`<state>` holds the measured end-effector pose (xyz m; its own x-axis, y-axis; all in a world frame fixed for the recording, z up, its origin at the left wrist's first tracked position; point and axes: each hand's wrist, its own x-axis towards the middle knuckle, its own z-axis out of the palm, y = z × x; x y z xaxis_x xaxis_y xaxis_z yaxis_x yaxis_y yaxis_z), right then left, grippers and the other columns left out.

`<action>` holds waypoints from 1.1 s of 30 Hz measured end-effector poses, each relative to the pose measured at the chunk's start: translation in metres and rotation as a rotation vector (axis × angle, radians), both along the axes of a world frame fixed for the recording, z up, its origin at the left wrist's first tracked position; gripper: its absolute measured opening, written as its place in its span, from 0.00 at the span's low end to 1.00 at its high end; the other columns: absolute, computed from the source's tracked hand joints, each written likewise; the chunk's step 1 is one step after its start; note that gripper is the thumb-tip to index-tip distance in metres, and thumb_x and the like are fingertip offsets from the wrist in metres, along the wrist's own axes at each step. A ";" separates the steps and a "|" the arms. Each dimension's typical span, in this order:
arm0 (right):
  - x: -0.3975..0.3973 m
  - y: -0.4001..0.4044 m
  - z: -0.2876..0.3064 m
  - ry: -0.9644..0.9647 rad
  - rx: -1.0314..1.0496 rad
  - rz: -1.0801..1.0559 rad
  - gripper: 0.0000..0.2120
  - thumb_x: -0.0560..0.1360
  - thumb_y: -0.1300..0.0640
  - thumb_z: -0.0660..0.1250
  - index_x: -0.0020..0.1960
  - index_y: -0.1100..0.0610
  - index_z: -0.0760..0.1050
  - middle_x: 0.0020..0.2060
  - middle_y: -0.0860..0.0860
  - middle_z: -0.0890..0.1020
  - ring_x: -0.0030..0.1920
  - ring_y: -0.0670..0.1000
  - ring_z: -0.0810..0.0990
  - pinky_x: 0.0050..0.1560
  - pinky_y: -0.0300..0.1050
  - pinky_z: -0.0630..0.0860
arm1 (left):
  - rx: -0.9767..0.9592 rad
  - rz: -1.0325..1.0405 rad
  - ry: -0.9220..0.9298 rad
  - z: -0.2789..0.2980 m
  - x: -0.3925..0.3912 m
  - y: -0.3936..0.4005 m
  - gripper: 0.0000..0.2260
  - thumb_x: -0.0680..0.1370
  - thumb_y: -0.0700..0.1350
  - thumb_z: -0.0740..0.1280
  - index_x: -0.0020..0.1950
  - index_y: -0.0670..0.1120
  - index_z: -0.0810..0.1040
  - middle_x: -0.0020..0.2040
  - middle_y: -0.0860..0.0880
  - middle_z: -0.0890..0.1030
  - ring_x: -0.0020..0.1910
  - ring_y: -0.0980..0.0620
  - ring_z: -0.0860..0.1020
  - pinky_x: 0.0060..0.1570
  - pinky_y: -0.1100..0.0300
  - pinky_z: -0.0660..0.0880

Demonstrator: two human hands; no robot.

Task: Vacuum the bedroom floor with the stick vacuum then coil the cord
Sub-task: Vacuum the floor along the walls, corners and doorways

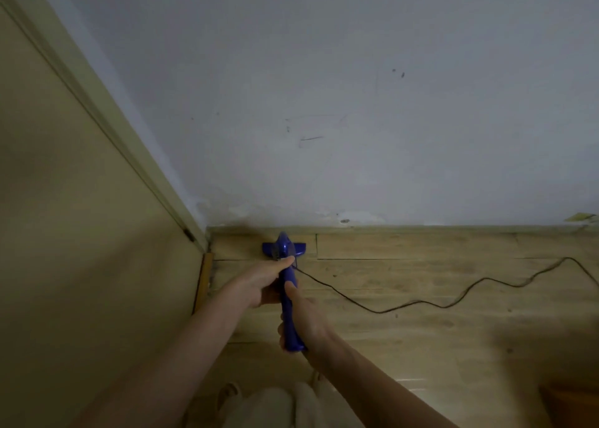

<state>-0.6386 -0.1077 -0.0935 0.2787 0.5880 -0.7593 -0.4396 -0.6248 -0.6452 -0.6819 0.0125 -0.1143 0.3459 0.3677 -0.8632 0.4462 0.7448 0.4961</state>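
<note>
At the wall-floor junction, 12 o'clock from the person, the blue stick vacuum (287,285) points away, its floor head (285,249) down on the wood floor (421,330), just short of the baseboard (421,229). Head sits near the room corner, with a beige door (81,233) running along the 9 o'clock side. No containers in view, nothing holding anything.

Black cord (405,306) leaves the vacuum body just past the left thumb, trails along the floor toward 3 o'clock in loose waves, and exits at the right edge. Uncoiled, lying flat. It lies to the side of the head, not across its front.

White wall (324,103) ahead is scuffed, with paint flaking near the bottom. An orange-brown strip (203,280) stands at the door's base at about 10 o'clock from the hands. A dark wooden object (570,405) is cut off at the 4 o'clock corner; cannot tell what it is. Pale trouser legs (285,408) and slippers at 6 o'clock.

Left hand (264,280) grips the vacuum further forward, fingers curled round the body from the left, thumb laid along the top pointing to the head. Right hand (306,322) grips the handle nearer the person, fingers wrapped underneath, thumb extended up along the handle's top. Both are clamped on the vacuum, the hands one behind the other, close but not overlapping.
</note>
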 end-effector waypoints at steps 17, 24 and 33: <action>-0.105 0.050 -0.004 -0.032 -0.024 -0.050 0.18 0.83 0.43 0.51 0.50 0.54 0.73 0.36 0.52 0.76 0.35 0.50 0.74 0.40 0.45 0.72 | 0.023 -0.148 0.006 -0.013 -0.092 0.055 0.13 0.78 0.50 0.67 0.56 0.41 0.76 0.42 0.43 0.80 0.40 0.46 0.80 0.39 0.53 0.79; -0.109 0.088 -0.009 -0.033 -0.013 -0.034 0.21 0.82 0.41 0.51 0.49 0.56 0.72 0.38 0.54 0.76 0.37 0.51 0.75 0.44 0.47 0.74 | 0.102 -0.095 0.007 -0.016 -0.095 0.086 0.16 0.77 0.55 0.67 0.52 0.41 0.77 0.41 0.43 0.80 0.39 0.47 0.79 0.37 0.56 0.76; -0.112 0.075 -0.018 -0.041 -0.051 -0.024 0.22 0.82 0.40 0.50 0.50 0.56 0.72 0.37 0.54 0.76 0.35 0.50 0.75 0.40 0.45 0.75 | 0.095 -0.093 -0.016 -0.026 -0.100 0.073 0.16 0.76 0.55 0.69 0.53 0.42 0.78 0.43 0.42 0.82 0.39 0.47 0.81 0.38 0.55 0.78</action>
<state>-0.7505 -0.0326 -0.1112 0.3234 0.5418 -0.7758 -0.4287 -0.6470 -0.6306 -0.7821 0.0854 -0.1400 0.3962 0.4132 -0.8199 0.5027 0.6497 0.5703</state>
